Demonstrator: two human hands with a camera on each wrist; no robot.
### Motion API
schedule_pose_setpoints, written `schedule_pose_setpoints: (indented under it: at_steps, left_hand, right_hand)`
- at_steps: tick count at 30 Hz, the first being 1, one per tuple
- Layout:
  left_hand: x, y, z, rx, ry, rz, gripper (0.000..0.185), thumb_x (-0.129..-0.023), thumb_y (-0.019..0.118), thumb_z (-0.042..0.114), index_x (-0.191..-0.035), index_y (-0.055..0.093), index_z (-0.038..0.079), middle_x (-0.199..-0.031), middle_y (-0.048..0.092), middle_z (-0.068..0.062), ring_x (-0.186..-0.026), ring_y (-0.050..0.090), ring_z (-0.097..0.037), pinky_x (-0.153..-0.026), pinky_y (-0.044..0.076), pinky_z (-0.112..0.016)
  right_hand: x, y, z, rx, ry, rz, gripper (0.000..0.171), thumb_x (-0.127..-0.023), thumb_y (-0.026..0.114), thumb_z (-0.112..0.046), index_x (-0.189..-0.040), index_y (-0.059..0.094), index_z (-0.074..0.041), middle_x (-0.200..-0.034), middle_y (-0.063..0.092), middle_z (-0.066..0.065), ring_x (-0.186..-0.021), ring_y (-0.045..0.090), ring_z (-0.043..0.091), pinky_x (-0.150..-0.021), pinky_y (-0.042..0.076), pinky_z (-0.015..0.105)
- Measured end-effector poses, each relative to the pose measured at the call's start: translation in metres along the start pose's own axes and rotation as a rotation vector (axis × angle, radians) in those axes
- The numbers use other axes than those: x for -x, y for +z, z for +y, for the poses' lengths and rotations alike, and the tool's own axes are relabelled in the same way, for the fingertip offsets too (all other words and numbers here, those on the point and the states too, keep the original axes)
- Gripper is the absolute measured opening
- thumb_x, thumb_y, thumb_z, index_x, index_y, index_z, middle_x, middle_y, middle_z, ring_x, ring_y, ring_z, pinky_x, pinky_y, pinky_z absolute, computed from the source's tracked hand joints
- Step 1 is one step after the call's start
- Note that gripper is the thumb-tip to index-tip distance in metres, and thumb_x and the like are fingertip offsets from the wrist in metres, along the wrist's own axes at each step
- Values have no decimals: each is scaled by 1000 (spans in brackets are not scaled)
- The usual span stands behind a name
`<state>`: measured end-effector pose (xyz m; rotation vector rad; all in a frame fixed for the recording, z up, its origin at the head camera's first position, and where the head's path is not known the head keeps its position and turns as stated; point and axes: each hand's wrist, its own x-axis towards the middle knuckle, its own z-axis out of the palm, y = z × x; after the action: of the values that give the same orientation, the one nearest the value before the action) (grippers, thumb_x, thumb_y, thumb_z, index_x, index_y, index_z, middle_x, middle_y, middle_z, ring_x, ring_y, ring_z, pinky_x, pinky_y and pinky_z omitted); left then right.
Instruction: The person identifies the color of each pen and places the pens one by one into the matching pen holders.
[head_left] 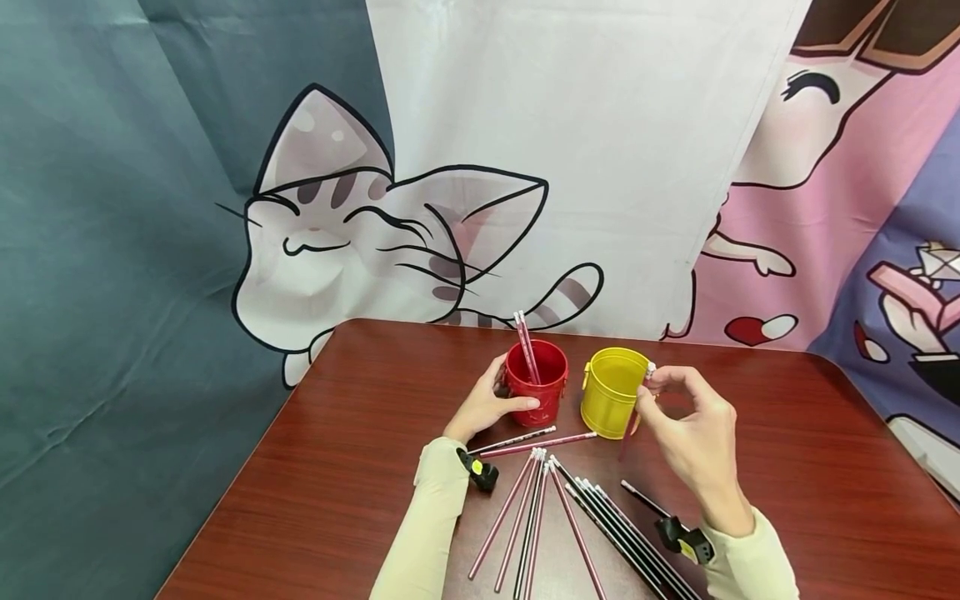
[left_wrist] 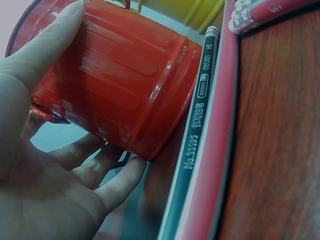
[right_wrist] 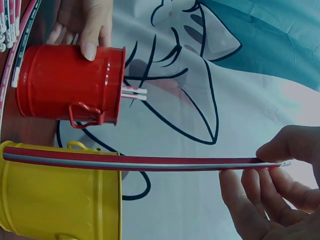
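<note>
- Holding the red bucket (head_left: 536,377) from its left side, the left hand (head_left: 487,408) curls its fingers round the wall, thumb laid across the front; the left wrist view shows the fingers (left_wrist: 95,170) under the bucket's base edge and the thumb along its side.
- Two red pencils (head_left: 527,346) stand inside the red bucket, eraser ends up, leaning toward its back rim.
- The yellow bucket (head_left: 611,392) stands just to the right of the red bucket, close to it but not touching in the head view.
- The right hand (head_left: 693,433), to the right of the yellow bucket, pinches the top end of a red pencil (right_wrist: 135,161) between thumb and fingertips; this grip is closed on the pencil.
- In the right wrist view that pencil runs along the outside of the yellow bucket's wall, just beside it.
- Loose pencils (head_left: 551,517), red and black, fan out on the brown surface (head_left: 337,467) in front of both buckets, toward the person; two of them lie crosswise just in front of the red bucket.
- A cartoon cat cloth (head_left: 375,242) hangs behind the red bucket, past the far edge of the surface.
</note>
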<state>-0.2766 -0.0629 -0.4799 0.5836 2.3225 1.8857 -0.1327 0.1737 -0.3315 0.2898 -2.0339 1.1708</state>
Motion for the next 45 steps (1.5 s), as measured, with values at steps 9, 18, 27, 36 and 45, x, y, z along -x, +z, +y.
schedule_pose_setpoints:
  at_steps: [9,18,27,36,45]
  left_hand:
    - [1,-2,0,2,3,2,81,-71,78,33,-137,32,38,-132,45,15,-122,42,-10,-98,41,-38]
    - [2,-1,5,-2,-25,-8,80,-71,78,32,-137,32,38,-133,45,15,-123,41,-11,-98,41,-40]
    - [11,-2,31,21,-24,-40,81,-74,76,21,-141,30,23,-137,44,2,-125,40,-19,-98,40,-43]
    - [11,-2,29,27,-13,-31,81,-74,76,20,-141,31,22,-137,44,3,-125,40,-19,-99,38,-46]
    - [10,-4,29,9,1,-45,79,-77,74,21,-142,29,18,-139,41,-2,-127,38,-22,-99,38,-47]
  right_hand:
    - [2,6,-1,-25,8,6,18,-70,68,13,-84,59,7,-77,62,15,-68,56,0,-53,41,11]
    - [5,6,-1,-16,16,2,18,-71,68,12,-86,59,7,-79,62,14,-69,55,-1,-53,40,8]
    - [3,8,-6,-23,21,4,17,-71,68,11,-86,59,7,-82,63,15,-69,56,0,-52,40,8]
    - [-3,13,-8,-52,23,-24,17,-72,68,10,-87,59,8,-81,63,15,-71,57,5,-55,45,10]
    - [-11,20,-14,-91,47,-53,17,-74,68,8,-88,59,6,-84,63,14,-73,59,9,-59,50,12]
